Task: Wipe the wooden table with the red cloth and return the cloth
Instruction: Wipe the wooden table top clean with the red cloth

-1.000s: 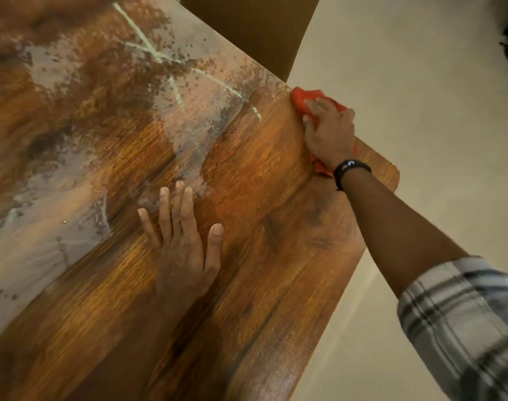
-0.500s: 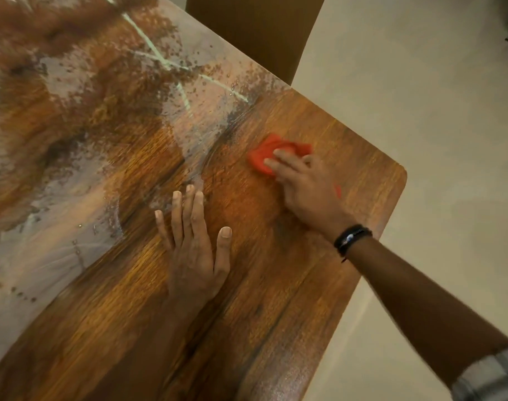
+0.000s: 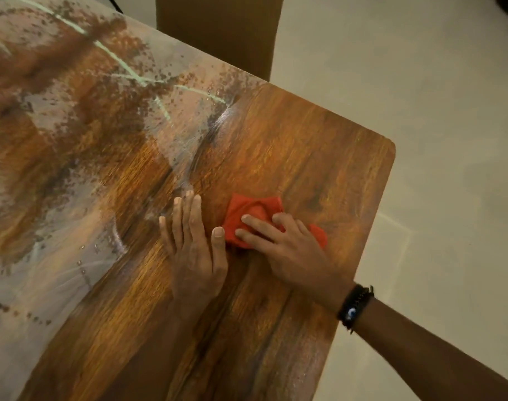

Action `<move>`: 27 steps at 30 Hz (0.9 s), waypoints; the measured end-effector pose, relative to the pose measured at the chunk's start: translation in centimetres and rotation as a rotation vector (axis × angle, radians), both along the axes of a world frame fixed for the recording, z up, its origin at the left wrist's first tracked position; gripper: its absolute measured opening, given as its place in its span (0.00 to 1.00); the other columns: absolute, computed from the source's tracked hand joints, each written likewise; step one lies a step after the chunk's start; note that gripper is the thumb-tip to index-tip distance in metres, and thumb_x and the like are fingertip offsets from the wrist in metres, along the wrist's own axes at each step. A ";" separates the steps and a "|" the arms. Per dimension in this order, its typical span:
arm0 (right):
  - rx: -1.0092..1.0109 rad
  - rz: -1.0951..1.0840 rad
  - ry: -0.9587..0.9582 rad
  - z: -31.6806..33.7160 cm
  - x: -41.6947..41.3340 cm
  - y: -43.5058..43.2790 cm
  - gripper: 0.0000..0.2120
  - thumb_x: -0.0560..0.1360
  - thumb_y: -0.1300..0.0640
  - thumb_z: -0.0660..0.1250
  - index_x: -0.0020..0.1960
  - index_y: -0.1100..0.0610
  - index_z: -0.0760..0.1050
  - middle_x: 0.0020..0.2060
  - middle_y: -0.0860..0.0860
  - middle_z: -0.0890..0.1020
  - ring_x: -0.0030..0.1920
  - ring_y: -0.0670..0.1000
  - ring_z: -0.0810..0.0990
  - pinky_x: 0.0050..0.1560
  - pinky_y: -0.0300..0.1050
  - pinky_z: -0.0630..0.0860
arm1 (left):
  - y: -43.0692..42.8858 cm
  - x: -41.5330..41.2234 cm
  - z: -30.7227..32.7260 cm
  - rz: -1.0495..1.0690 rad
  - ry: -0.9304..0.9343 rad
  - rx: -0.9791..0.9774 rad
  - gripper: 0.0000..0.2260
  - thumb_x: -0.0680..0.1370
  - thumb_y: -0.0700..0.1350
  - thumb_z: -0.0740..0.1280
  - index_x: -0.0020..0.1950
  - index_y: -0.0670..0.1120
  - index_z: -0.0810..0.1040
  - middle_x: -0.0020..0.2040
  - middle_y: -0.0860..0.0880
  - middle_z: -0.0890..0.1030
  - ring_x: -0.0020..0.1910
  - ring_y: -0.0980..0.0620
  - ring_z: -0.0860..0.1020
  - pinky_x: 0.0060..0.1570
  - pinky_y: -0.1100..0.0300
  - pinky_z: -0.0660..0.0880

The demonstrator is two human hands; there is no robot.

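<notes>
The red cloth (image 3: 252, 214) lies crumpled on the wooden table (image 3: 319, 157), near the table's right end. My right hand (image 3: 287, 250) presses down on the cloth with fingers spread over it, a black bracelet on the wrist. My left hand (image 3: 193, 250) rests flat on the wood just left of the cloth, its thumb tip touching the cloth's edge. A wet, streaky film (image 3: 73, 125) covers the left and far part of the tabletop; the wood around the hands looks dry and glossy.
A brown chair back (image 3: 218, 30) stands at the table's far edge. Pale floor (image 3: 435, 96) lies beyond the table's right edge and rounded corner (image 3: 390, 144).
My right hand has dragged the red cloth from the far right edge toward me and leftward, until it sits beside my left hand. The left hand has stayed flat on the table.
</notes>
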State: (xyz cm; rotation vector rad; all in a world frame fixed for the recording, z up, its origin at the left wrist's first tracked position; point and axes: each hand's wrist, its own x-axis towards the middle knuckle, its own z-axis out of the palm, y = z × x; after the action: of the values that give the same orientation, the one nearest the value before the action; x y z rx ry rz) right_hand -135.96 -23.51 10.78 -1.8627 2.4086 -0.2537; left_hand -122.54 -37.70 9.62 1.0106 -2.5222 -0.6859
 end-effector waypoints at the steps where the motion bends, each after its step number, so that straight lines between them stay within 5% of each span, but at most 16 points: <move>1: -0.023 -0.071 -0.011 0.1 -1.6 1.2 0.24 0.77 0.56 0.57 0.72 0.46 0.69 0.72 0.48 0.72 0.54 0.57 0.72 0.50 0.54 0.76 | 0.0 0.0 0.0 -0.008 -0.002 -0.001 0.30 0.84 0.59 0.43 0.80 0.42 0.57 0.82 0.46 0.58 0.82 0.50 0.49 0.79 0.41 0.42; 6: -0.103 -0.630 -0.005 0.4 -15.9 4.4 0.18 0.83 0.55 0.57 0.72 0.50 0.72 0.71 0.52 0.72 0.64 0.62 0.69 0.64 0.54 0.66 | 0.1 0.1 -0.1 -0.039 -0.018 0.001 0.30 0.84 0.59 0.44 0.80 0.43 0.59 0.82 0.46 0.58 0.82 0.50 0.48 0.79 0.41 0.40; 9: -0.083 -0.780 -0.046 0.4 -19.8 3.8 0.19 0.83 0.55 0.56 0.73 0.51 0.70 0.73 0.52 0.70 0.68 0.62 0.65 0.68 0.53 0.62 | 0.1 0.2 -0.2 -0.045 -0.031 -0.008 0.29 0.84 0.58 0.44 0.79 0.43 0.60 0.81 0.45 0.60 0.82 0.50 0.48 0.79 0.41 0.40; 12: -0.095 -0.736 -0.028 0.5 -16.4 2.7 0.19 0.83 0.55 0.55 0.72 0.50 0.71 0.72 0.53 0.71 0.63 0.62 0.68 0.64 0.53 0.63 | 0.1 0.4 -0.4 -0.050 -0.047 -0.025 0.29 0.84 0.58 0.44 0.78 0.43 0.61 0.80 0.45 0.62 0.82 0.49 0.49 0.79 0.41 0.41; 18: -0.045 -0.259 -0.097 0.3 -4.1 6.5 0.21 0.81 0.50 0.53 0.73 0.47 0.70 0.71 0.50 0.72 0.56 0.58 0.72 0.55 0.53 0.72 | 0.0 0.3 -0.5 -0.038 -0.058 -0.036 0.29 0.84 0.59 0.45 0.77 0.43 0.63 0.79 0.45 0.65 0.82 0.50 0.50 0.79 0.40 0.42; 20: -0.082 -0.362 -0.096 0.1 -7.1 7.5 0.19 0.82 0.51 0.56 0.72 0.47 0.71 0.70 0.49 0.73 0.58 0.58 0.72 0.57 0.51 0.72 | 0.1 0.2 -0.5 -0.046 -0.061 -0.029 0.28 0.84 0.58 0.45 0.78 0.43 0.63 0.79 0.46 0.64 0.82 0.50 0.49 0.79 0.41 0.41; 24: -0.163 -0.740 -0.125 0.1 -15.6 6.6 0.18 0.84 0.54 0.57 0.72 0.50 0.71 0.72 0.51 0.70 0.70 0.59 0.64 0.67 0.43 0.55 | -0.1 0.0 -0.6 -0.066 -0.057 -0.019 0.28 0.84 0.59 0.45 0.78 0.45 0.62 0.80 0.48 0.62 0.82 0.51 0.48 0.79 0.42 0.40; 27: -0.123 -0.805 -0.121 0.3 -17.0 4.7 0.18 0.83 0.55 0.56 0.73 0.51 0.70 0.73 0.52 0.69 0.69 0.59 0.63 0.70 0.48 0.59 | -0.1 0.2 -0.5 -0.072 -0.033 -0.011 0.28 0.84 0.59 0.45 0.77 0.45 0.63 0.80 0.47 0.63 0.82 0.50 0.49 0.79 0.42 0.40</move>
State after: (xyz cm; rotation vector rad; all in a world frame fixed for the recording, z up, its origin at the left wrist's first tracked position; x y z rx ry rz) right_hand -152.97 -18.84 11.07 -0.7702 2.9606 -0.5463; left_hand -122.38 -37.75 9.08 0.9392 -2.5990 -0.6800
